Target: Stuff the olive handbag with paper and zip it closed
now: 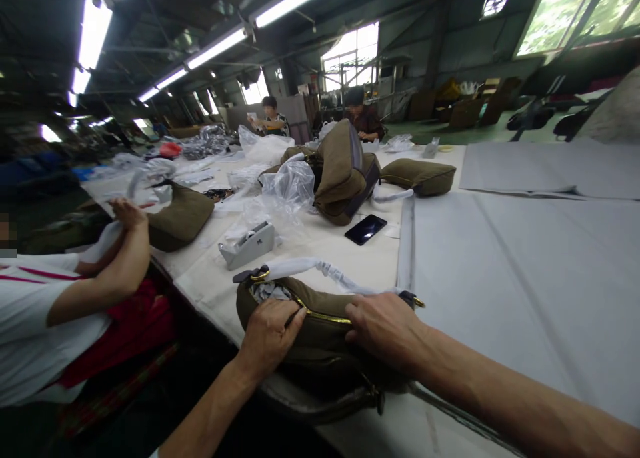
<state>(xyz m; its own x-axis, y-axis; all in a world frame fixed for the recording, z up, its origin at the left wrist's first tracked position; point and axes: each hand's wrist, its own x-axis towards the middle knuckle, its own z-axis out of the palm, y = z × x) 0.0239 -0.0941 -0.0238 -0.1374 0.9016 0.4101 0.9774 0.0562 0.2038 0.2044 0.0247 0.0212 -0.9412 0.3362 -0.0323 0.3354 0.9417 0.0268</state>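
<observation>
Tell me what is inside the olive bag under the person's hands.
Through the open end of the olive bag, crumpled pale paper stuffing shows. The left hand, the right hand and the zipped part hide the rest.

Dim hall, ceiling tube glare, edges warped

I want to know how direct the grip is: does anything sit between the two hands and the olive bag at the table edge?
Nothing visible does. The left hand pinches at the gold zipper and the right hand presses directly on the olive bag. The wrapped strap arches behind them.
</observation>
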